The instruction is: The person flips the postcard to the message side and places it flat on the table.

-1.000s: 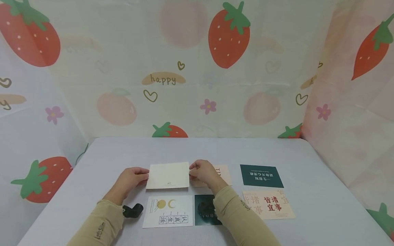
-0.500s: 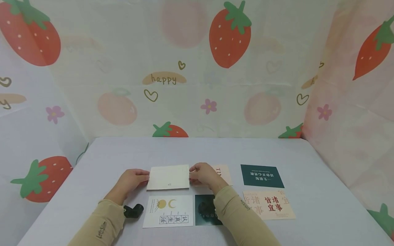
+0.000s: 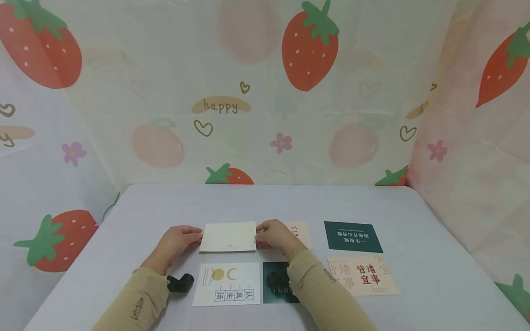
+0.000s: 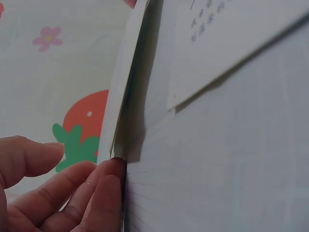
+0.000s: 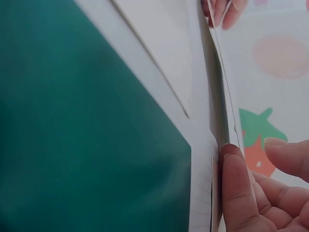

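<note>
A blank cream postcard (image 3: 228, 236) lies between my two hands, close over the table. At its left edge are the fingertips of my left hand (image 3: 178, 241), touching the edge, with the thumb held apart in the left wrist view. My right hand (image 3: 275, 235) touches the opposite edge with its fingers, its thumb likewise raised off the card. Partly behind the right hand is a pale pink card (image 3: 304, 236) with red lettering. Nearer me lie a white card (image 3: 227, 290) with a sun and moon and a dark green card (image 3: 271, 296), half hidden by the right forearm.
To the right, a dark green card (image 3: 353, 237) with white lettering lies behind a peach card (image 3: 364, 276) with red characters. A black wrist camera (image 3: 181, 282) sits by the left sleeve. Strawberry-print cloth (image 3: 265, 115) surrounds the white table (image 3: 165, 202) at the back and sides.
The cream postcard has shifted slightly right, and its near edge has moved a little away from me. Both hands have shifted slightly with it; the other cards have stayed put.
</note>
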Tool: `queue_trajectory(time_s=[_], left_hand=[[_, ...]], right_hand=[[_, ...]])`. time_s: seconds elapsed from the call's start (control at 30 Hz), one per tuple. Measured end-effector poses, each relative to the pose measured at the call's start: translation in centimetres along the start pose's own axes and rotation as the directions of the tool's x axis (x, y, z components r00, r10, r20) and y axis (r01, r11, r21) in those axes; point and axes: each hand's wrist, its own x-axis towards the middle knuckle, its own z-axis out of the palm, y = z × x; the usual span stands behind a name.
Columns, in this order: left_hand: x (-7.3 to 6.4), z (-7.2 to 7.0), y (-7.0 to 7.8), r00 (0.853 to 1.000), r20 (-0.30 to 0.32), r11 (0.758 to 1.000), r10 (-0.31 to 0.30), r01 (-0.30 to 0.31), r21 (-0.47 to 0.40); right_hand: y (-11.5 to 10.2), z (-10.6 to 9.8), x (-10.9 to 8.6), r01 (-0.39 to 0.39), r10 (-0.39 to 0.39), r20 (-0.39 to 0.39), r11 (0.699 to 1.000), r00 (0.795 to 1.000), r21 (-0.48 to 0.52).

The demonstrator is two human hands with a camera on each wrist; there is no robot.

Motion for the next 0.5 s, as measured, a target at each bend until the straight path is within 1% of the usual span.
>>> queue_trajectory(time_s=[0.17,0.33,0.5], left_hand=[[-0.05,0.00,0.04,1.000,0.005,0.999,0.004,-0.003,-0.037],[-0.07,-0.05,0.02,1.000,0.006,0.999,-0.006,0.006,-0.046],[-0.04,-0.08,-0.03,1.000,0.009,0.999,-0.002,0.002,-0.034]], right_hand=[[-0.10,-0.01,-0.17,0.003,-0.003,0.005,1.000,1.000,-0.009],[-0.24,-0.03,-0.34,-0.004,0.004,0.006,1.000,1.000,-0.006],[-0.33,-0.09,-0.36,-0.007,0.007,0.002,1.000,1.000,-0.016]])
